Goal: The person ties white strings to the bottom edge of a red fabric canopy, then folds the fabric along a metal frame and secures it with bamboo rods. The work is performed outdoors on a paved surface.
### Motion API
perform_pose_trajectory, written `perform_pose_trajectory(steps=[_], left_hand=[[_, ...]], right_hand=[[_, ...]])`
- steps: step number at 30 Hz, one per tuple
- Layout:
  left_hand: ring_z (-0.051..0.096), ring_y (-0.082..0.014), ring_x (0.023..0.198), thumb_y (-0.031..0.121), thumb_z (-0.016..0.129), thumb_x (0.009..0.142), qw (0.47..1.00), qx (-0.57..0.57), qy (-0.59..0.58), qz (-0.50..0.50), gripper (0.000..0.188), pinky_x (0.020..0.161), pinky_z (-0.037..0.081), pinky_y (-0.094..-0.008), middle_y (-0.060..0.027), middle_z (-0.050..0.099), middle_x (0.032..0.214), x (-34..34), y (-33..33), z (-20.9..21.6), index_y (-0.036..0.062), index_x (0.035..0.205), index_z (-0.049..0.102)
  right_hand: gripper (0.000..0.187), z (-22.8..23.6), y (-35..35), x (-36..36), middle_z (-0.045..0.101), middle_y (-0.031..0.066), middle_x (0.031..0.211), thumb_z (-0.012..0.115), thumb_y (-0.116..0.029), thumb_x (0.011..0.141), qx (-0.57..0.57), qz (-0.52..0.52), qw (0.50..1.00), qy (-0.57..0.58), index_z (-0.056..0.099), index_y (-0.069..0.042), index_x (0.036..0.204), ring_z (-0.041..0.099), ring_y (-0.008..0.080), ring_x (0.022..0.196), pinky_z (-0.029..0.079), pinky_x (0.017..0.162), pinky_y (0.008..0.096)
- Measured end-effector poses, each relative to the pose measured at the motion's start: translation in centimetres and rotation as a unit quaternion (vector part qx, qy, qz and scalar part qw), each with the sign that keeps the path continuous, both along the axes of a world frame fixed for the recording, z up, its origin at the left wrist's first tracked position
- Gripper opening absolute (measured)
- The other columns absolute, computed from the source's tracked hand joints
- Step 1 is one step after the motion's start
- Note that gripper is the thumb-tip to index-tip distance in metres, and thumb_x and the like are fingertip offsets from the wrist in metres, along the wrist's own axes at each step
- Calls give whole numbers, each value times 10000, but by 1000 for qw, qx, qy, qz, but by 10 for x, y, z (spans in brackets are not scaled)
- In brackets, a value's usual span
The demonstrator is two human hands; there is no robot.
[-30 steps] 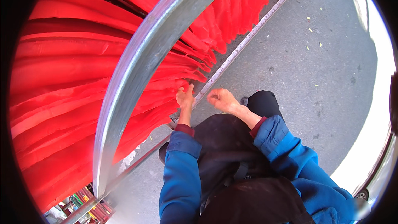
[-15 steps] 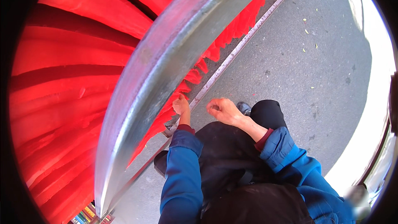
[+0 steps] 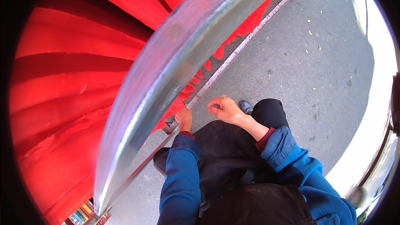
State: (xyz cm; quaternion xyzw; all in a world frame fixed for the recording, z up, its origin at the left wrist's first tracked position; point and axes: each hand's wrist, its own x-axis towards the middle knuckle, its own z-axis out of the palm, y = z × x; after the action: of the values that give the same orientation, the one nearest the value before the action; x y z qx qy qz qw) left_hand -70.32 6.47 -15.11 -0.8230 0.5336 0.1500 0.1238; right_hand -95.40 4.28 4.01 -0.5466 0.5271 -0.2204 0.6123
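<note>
Red pleated cloth [image 3: 71, 83] hangs from a metal rail [image 3: 166, 58] on my left, its ragged lower edge showing beneath the rail. My left hand [image 3: 183, 119] is closed at that lower edge, the red cloth running into its fingers. The fingertips themselves are partly hidden. Beside it, over my lap, my right hand [image 3: 225, 110] is curled with thumb and forefinger brought together, apart from the cloth. Whatever it may hold is too small or too hidden to make out.
A thin metal bar [image 3: 246, 41] runs slantwise low beside the cloth, over grey pavement [image 3: 308, 83] with scattered leaves. My shoe [image 3: 245, 106] rests past the right hand. Bright sunlit ground [image 3: 362, 141] borders the far right. Colourful items [image 3: 85, 212] show at lower left.
My left hand has come a little toward me, and the cloth's lower edge around it has shifted. Some folds on the left have spread wider. My right hand has stayed nearly still.
</note>
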Motion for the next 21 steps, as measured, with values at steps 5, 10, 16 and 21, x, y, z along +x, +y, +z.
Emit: perform_pose_trajectory(steps=[5,10,16,21], left_hand=[[663,-377,874,334,546,869,990,73,80,90,270,789,507,-502,-184,683,907,6,23,16,96,949,646],[661,-348,767,309,595,857,978,-85,188,20,224,684,502,-458,-150,677,836,-11,37,51,87,866,610],[635,-261,670,148,624,857,899,-266,347,26,102,619,493,-366,-107,646,777,-55,19,138,59,906,611],[628,-222,752,26,614,849,848,-383,364,-43,136,668,498,-336,-127,634,846,-84,13,261,15,985,615]], right_hand=[[183,-1,0,0,657,138,739,622,-194,825,13,10,1000,10,672,-44,917,636,257,697,493,651,371],[200,-2,-1,3,679,165,801,628,-233,815,-1,4,1000,29,682,-64,907,661,326,788,512,726,404],[202,-13,4,6,668,142,780,616,-220,826,-45,6,997,57,681,-59,929,644,290,752,509,694,386],[201,11,1,1,645,59,750,581,-146,869,60,-71,994,-64,653,-11,1001,619,133,680,503,611,286]])
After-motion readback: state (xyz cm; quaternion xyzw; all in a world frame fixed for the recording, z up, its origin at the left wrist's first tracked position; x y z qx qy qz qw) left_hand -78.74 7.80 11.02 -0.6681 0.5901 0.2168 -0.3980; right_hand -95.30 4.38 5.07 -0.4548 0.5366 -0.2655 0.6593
